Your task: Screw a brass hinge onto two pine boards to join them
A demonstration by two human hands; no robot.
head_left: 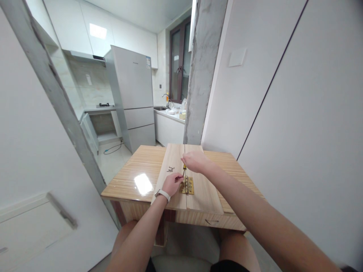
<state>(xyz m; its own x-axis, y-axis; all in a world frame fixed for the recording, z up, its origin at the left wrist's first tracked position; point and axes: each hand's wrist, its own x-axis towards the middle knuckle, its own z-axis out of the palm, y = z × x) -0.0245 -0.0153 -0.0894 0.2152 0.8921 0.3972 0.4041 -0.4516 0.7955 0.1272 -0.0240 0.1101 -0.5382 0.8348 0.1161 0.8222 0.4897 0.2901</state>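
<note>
My right hand (pixel 196 161) is wrapped round the yellow and black handle of a screwdriver (pixel 184 167), whose shaft points down at the hinge. A brass-coloured hinge (pixel 191 186) lies across the seam between two pale wooden boards, the left board (pixel 173 156) and the right board (pixel 202 202). At the hinge's left leaf, the fingers of my left hand (pixel 171 184) are pinched together close to the screwdriver's tip. Whatever they hold is too small to make out. Several loose screws (pixel 170 169) lie on the left board, beyond my left hand.
Under the boards stands a glossy wood-grain table (pixel 129 170) with a drawer handle (pixel 211 221) at its front. A grey refrigerator (pixel 134 83) and a sink counter (pixel 170 124) are behind it. A white wall (pixel 283 124) rises on the right.
</note>
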